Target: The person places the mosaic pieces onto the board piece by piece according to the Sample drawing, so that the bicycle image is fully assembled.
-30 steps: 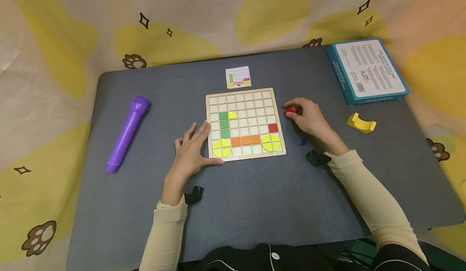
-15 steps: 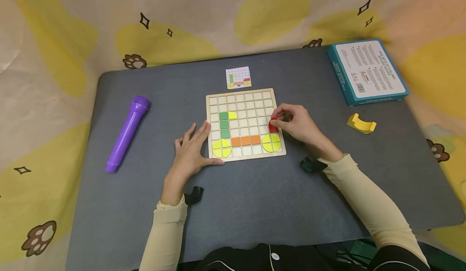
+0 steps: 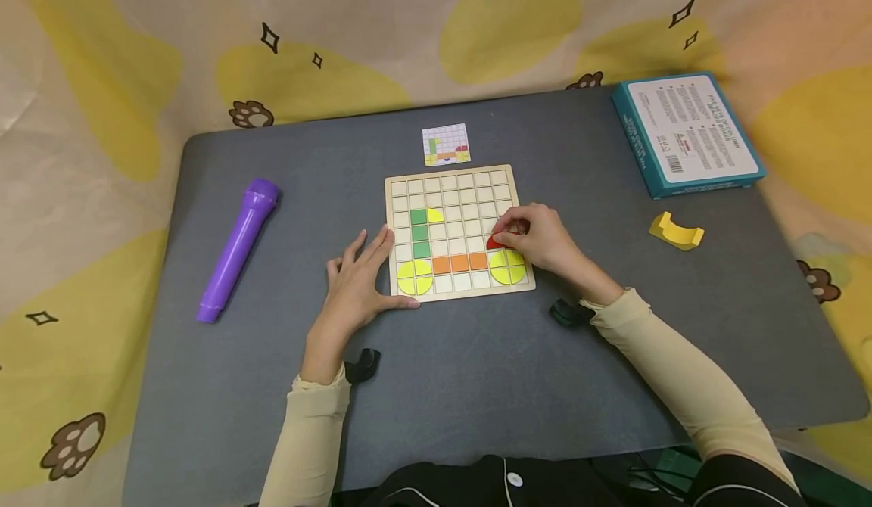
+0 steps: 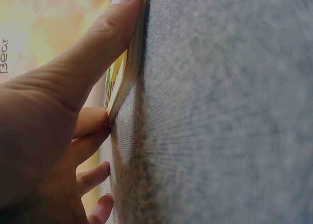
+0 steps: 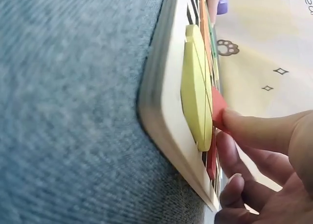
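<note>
My right hand [image 3: 541, 238] pinches a small red piece with a curved edge [image 3: 493, 243] between thumb and index finger, at the lower right of a wooden grid board [image 3: 450, 173]. In the right wrist view the red piece [image 5: 218, 105] touches or nearly touches the board beside a yellow circle of quarter pieces [image 5: 195, 87]. A red square [image 5: 211, 160] shows under the fingers there; the hand hides it from the head view. My left hand [image 3: 350, 287] rests at the board's lower left corner, fingers straight along the left edge and thumb along the front edge.
Green squares [image 3: 420, 232], orange squares [image 3: 459, 263] and another yellow circle [image 3: 415, 277] sit on the board. Behind it lies a pattern card [image 3: 446, 144]. A purple microphone-shaped object [image 3: 238, 250] lies left; a teal box [image 3: 689, 135] and yellow arch block [image 3: 677, 231] are right.
My right hand has carried the red piece leftward from the table beside the board onto its right side. The blue piece seen earlier is now out of sight near my forearm. My left hand stays put.
</note>
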A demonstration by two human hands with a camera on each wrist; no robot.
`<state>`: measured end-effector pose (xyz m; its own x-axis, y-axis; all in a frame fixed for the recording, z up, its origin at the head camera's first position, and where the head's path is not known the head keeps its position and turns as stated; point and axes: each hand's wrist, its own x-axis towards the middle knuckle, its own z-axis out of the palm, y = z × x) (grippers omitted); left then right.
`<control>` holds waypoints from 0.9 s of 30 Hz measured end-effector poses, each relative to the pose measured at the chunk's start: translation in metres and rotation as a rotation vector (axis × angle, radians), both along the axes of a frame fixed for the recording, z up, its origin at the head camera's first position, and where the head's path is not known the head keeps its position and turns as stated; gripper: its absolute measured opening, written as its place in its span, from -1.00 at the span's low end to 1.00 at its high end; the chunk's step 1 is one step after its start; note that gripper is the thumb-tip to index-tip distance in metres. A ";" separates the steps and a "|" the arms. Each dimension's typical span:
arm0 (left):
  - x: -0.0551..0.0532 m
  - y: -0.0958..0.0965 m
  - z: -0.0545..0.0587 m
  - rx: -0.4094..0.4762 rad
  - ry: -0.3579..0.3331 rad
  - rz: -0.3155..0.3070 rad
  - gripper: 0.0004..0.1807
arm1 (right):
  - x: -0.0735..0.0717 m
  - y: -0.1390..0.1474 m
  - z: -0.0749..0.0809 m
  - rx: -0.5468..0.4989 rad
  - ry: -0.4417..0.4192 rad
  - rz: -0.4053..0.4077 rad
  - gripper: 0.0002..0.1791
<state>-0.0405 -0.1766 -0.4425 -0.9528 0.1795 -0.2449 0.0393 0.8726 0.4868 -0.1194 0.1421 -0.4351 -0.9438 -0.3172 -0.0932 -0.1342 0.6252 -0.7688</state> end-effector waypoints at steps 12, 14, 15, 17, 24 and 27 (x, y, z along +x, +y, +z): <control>0.000 0.001 0.001 0.009 -0.005 0.003 0.45 | 0.005 0.007 0.000 0.060 0.010 0.012 -0.84; 0.000 0.001 0.001 0.008 -0.006 0.001 0.45 | 0.007 0.017 0.001 0.074 -0.003 -0.013 -0.79; 0.000 0.001 0.001 0.008 -0.006 0.000 0.45 | 0.008 0.023 0.002 0.084 -0.009 -0.027 -0.77; 0.000 0.001 0.001 0.008 -0.006 0.001 0.44 | 0.012 0.036 0.004 0.105 -0.021 -0.052 -0.75; 0.000 0.001 0.001 0.011 -0.008 0.001 0.45 | 0.034 0.083 0.006 0.168 -0.047 -0.065 -0.69; 0.000 0.000 0.000 0.009 -0.007 0.001 0.44 | 0.046 0.097 0.004 0.174 -0.027 -0.004 -0.65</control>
